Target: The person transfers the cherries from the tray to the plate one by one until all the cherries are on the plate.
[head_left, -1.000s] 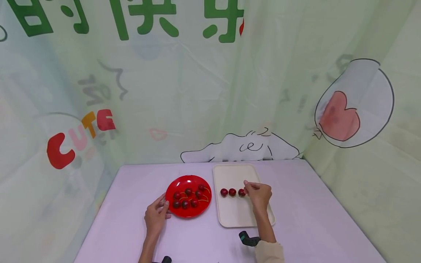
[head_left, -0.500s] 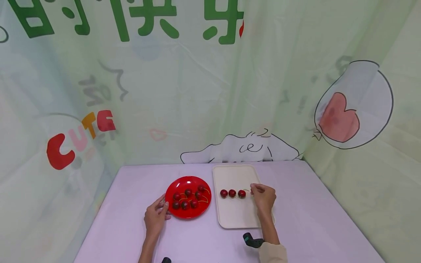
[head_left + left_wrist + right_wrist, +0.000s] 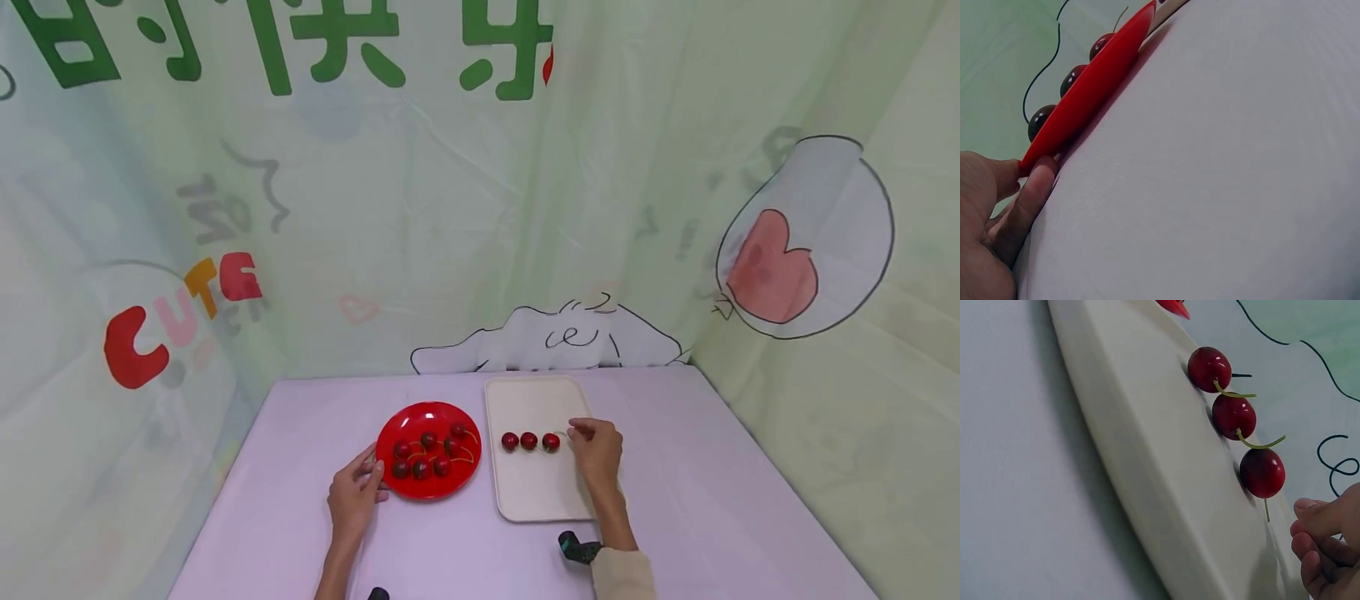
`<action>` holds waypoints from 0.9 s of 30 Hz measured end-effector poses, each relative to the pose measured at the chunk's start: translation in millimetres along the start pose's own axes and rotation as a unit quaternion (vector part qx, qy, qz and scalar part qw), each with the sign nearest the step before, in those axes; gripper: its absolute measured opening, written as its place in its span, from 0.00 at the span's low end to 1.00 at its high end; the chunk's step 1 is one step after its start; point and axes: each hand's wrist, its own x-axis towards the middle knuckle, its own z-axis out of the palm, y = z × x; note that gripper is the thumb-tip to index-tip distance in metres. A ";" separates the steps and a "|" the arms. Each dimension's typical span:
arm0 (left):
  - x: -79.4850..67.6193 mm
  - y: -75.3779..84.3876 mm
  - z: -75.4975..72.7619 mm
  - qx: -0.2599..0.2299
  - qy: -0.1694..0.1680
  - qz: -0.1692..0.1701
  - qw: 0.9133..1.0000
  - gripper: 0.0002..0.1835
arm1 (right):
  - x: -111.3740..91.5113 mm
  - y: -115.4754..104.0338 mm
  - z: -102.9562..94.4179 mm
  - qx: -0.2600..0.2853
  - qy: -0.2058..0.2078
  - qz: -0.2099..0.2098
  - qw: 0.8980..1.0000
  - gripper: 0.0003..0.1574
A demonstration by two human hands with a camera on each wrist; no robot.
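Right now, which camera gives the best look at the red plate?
The head view: it shows the red plate whole from above, cherries inside, with the left hand at its rim. The left wrist view shows it nearly edge-on; the right wrist view has only a red bit at the top, possibly the plate.

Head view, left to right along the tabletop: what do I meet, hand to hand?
Left hand → glossy red round plate → leftmost dark-red round cherry on the cream rectangular tray → middle tray cherry → rightmost tray cherry → right hand.
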 end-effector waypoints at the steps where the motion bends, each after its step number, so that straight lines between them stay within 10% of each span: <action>1: 1.1 -0.1 -0.1 0.000 0.000 -0.001 1.000 0.25 | 1.2 0.6 0.7 -0.007 -0.008 -0.004 1.000 0.09; 27: -2.3 3.2 -0.5 0.000 0.003 -0.004 1.000 0.25 | 4.7 14.5 12.5 -0.063 -0.037 -0.024 0.997 0.05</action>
